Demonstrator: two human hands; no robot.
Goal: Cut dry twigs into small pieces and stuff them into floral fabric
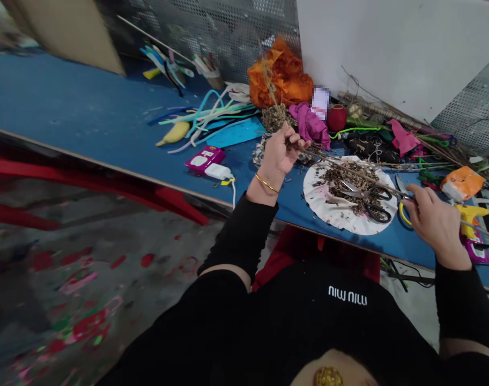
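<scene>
- The left hand (282,150) pinches a dry stick (351,169), and the right hand (435,220) is closed around it further along, maybe to keep it steady.
- The stick is above a white plate (361,229), perhaps so crumbs drop there.
- Black-handled scissors (360,193) lie on the plate's brown bits (336,176), probably to stay close.
- The stick looks long, thin and brown.

Left arm: reaches forward and inward, its black-covered forearm (240,233) slanting up to a bare wrist (266,187).
Left hand (282,149): raised farther out than the right, fingers (296,140) curled inward.
Right arm: elbow bent, dark sleeve (461,303) ending at the wrist.
Right hand (435,221): back upward, fingers folded under, closed.
</scene>
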